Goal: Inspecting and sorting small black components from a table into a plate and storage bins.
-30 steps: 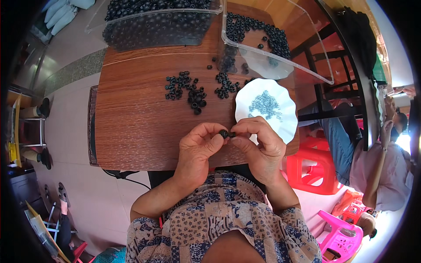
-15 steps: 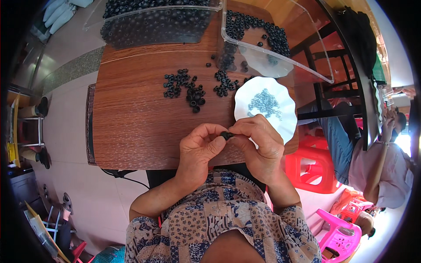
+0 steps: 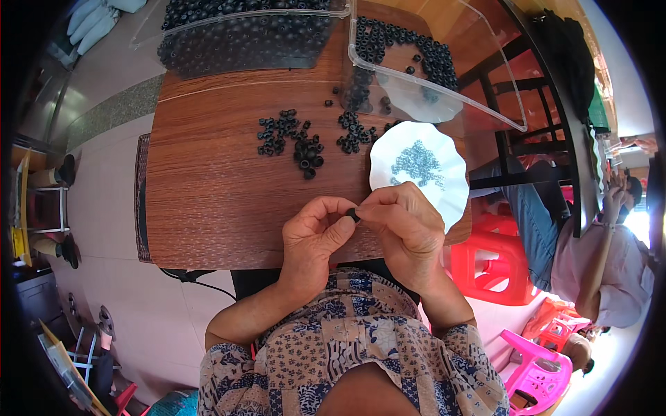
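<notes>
A small round black part [image 3: 352, 215] is pinched between the thumb and fingertips of my left hand [image 3: 313, 236], above the table's near edge. My right hand [image 3: 409, 236] is closed in a pinch against that part; whatever its fingertips hold is too small or hidden to make out. Just beyond my right hand lies a white wavy-edged plate [image 3: 454, 163], with a heap of tiny grey pieces [image 3: 417, 165] on it. Loose black parts [image 3: 306, 152] of the same look lie in clusters on the wooden table [image 3: 208, 173], beyond my hands.
A clear bin [image 3: 243, 52] full of black parts stands at the far left. Another clear bin [image 3: 416, 83] with fewer parts is at the far right. Red plastic stools [image 3: 485, 267] and a seated person [image 3: 596, 270] are at the right; a pink chair [image 3: 538, 378] is lower right.
My right fingertips have shifted slightly on the black part, and both hands have moved a little to the left. The plate and the loose parts stay where they were.
</notes>
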Motion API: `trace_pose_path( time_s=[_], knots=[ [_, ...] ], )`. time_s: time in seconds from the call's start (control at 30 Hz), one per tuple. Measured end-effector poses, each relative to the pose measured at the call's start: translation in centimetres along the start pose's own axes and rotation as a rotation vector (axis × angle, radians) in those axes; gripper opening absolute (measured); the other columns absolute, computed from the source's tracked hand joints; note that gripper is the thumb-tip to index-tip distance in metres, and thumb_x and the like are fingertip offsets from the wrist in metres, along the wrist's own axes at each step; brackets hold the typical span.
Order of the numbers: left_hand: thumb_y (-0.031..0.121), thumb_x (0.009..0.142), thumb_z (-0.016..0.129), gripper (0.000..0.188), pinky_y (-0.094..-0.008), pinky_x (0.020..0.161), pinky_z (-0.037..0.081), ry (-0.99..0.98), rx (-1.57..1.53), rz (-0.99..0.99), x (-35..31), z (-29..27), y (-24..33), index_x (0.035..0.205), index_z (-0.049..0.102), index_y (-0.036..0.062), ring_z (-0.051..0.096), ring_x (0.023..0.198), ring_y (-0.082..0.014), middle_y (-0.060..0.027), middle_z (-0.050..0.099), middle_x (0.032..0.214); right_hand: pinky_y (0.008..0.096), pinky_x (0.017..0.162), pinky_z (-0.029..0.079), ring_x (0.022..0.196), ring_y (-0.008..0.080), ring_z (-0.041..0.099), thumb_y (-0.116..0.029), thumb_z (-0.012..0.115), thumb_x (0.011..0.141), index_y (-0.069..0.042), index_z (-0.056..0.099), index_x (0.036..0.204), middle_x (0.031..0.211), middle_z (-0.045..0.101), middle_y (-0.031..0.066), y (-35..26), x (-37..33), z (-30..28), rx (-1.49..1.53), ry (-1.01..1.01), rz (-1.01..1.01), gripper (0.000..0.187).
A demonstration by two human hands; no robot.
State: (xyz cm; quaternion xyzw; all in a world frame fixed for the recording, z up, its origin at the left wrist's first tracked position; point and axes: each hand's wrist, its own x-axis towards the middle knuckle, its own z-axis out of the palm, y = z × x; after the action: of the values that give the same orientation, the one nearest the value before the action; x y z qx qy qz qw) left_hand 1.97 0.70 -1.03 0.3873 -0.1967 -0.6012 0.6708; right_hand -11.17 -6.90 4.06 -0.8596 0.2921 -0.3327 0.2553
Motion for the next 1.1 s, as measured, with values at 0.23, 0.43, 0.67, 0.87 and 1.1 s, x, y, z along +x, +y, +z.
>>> trace_pose_path(
  time_s=[0.23, 0.43, 0.67, 0.87, 1.1],
  knots=[
    [0.006, 0.090, 0.062, 0.018, -0.0232, 0.086, 0.046, 0.005, -0.025, 0.035, 0.2, -0.2, -0.2, 0.105, 0.060, -0.0028, 0.057, 0.091, -0.0096, -0.0044, 0.063, 0.101, 0.0251, 0.065, 0.048, 0.080, 0.0193, 0.062, 0.014, 0.070, 0.068, 0.000, 0.066, 0.088, 0.087, 0.064, 0.0096, 0.7, -0.6, 1.3, 0.225, 0.078, 0.207, 0.024],
    [0.007, 0.092, 0.060, 0.017, -0.0240, 0.085, 0.046, 0.048, -0.045, -0.003, 0.3, -0.2, -0.1, 0.106, 0.060, -0.0023, 0.058, 0.092, -0.0104, -0.0050, 0.063, 0.101, 0.0292, 0.064, 0.048, 0.077, 0.0248, 0.061, 0.012, 0.070, 0.066, 0.003, 0.064, 0.094, 0.093, 0.064, 0.0142, 0.9, -1.0, 2.7, 0.025, 0.182, -0.060, 0.030],
    [0.009, 0.094, 0.057, 0.015, -0.0226, 0.083, 0.045, 0.084, -0.131, -0.096, 0.2, 0.4, 0.7, 0.105, 0.060, -0.0015, 0.057, 0.089, -0.0087, -0.0038, 0.063, 0.098, 0.0346, 0.064, 0.047, 0.077, 0.0285, 0.061, 0.009, 0.069, 0.066, 0.006, 0.061, 0.097, 0.095, 0.064, 0.0177, 1.1, -1.2, 4.5, -0.171, 0.279, -0.182, 0.032],
    [0.007, 0.094, 0.058, 0.014, -0.0203, 0.079, 0.045, 0.131, -0.153, -0.040, -0.1, 0.5, 0.0, 0.104, 0.061, -0.0023, 0.057, 0.086, -0.0070, -0.0035, 0.064, 0.096, 0.0347, 0.061, 0.046, 0.074, 0.0287, 0.062, 0.008, 0.068, 0.067, 0.006, 0.061, 0.095, 0.095, 0.065, 0.0191, 1.6, -1.4, 5.1, -0.180, 0.316, -0.233, 0.030],
    [0.003, 0.092, 0.059, 0.013, -0.0195, 0.078, 0.046, 0.128, -0.135, 0.048, -0.1, 0.6, -0.4, 0.103, 0.061, -0.0036, 0.057, 0.085, -0.0066, -0.0036, 0.064, 0.096, 0.0346, 0.059, 0.047, 0.071, 0.0299, 0.061, 0.009, 0.067, 0.065, 0.006, 0.060, 0.092, 0.094, 0.065, 0.0186, 1.6, -1.1, 4.5, -0.143, 0.243, -0.238, 0.028]
  ],
)
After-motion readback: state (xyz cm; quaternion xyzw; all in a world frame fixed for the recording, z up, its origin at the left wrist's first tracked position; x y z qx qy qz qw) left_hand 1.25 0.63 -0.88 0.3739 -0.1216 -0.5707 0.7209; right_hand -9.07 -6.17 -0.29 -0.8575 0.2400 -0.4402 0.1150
